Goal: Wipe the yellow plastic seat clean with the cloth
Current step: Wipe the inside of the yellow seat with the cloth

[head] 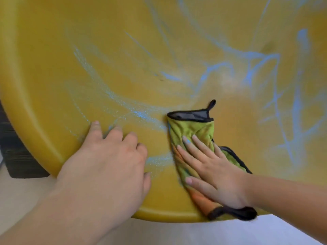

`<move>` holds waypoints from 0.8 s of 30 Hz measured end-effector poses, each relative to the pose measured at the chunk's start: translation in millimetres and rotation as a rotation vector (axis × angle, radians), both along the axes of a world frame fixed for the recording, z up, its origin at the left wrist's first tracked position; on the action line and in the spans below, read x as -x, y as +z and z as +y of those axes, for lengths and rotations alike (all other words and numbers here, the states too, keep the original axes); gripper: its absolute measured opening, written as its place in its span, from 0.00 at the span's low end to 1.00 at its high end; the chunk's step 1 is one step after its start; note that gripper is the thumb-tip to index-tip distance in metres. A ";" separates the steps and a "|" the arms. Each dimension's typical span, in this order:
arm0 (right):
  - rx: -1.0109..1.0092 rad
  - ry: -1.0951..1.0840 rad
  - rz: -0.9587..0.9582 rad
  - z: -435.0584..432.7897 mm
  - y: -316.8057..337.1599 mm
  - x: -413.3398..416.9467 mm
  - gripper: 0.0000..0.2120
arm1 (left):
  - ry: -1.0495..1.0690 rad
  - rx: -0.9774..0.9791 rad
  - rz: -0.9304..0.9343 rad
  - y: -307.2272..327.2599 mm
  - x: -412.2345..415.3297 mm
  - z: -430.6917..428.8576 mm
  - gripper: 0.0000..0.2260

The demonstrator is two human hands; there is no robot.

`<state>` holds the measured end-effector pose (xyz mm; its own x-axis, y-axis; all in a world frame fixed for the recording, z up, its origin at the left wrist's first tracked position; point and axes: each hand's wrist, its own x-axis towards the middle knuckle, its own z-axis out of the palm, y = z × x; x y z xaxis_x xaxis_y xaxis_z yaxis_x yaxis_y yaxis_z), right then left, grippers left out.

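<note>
Pale floor point(26, 191) below — a dark striped block point(16, 152) at left.

The wide yellow plastic seat point(159, 50) has lots of free room above and to the right of the green cloth with black edges point(191, 128). The left grip point(106, 161) lies flat just left of the cloth and blocks that side.

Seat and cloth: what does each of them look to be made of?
The seat looks like moulded plastic, yellow, smooth semi-matt finish, with a rounded rim; bluish streaks lie on it. The cloth seems soft microfibre or terry, green with black bound edging and a loop; it creases under the right hand.
</note>
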<state>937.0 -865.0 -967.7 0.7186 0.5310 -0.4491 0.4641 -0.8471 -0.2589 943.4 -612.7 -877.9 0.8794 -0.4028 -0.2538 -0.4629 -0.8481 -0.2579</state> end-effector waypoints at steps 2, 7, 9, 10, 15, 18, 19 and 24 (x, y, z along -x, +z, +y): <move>0.094 0.000 -0.076 -22.6 -4.9 -15.7 0.37 | 0.000 0.024 -0.003 -2.0 0.7 -0.1 0.25; 0.249 -0.545 -0.324 -56.4 -28.7 -158.7 0.55 | -0.041 0.065 -0.035 -1.5 2.2 1.8 0.24; 0.213 -0.707 -0.322 -56.3 -31.9 -188.0 0.51 | -0.042 0.093 -0.046 -1.9 4.9 0.8 0.22; 0.190 -0.727 -0.348 -53.2 -34.4 -193.6 0.48 | -0.048 0.098 -0.052 -2.0 5.1 0.6 0.22; 0.073 -0.303 -0.214 0.6 -33.8 -116.9 0.37 | -0.076 0.080 -0.069 1.8 4.6 2.5 0.20; -0.103 0.012 -0.102 23.9 -6.6 -34.1 0.31 | -0.095 0.082 -0.087 0.6 4.1 0.6 0.19; -0.121 0.068 -0.071 21.6 -1.5 -17.2 0.29 | -0.094 0.083 -0.082 -0.2 3.2 0.5 0.19; 0.105 -0.286 -0.248 -12.7 -29.9 -91.6 0.41 | -0.085 0.064 -0.082 -2.5 2.1 2.7 0.19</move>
<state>1028.5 -877.7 -997.5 0.9245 0.2540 -0.2841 0.2432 -0.9672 -0.0732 941.3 -609.9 -880.4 0.8584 -0.4895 -0.1533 -0.5129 -0.8229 -0.2443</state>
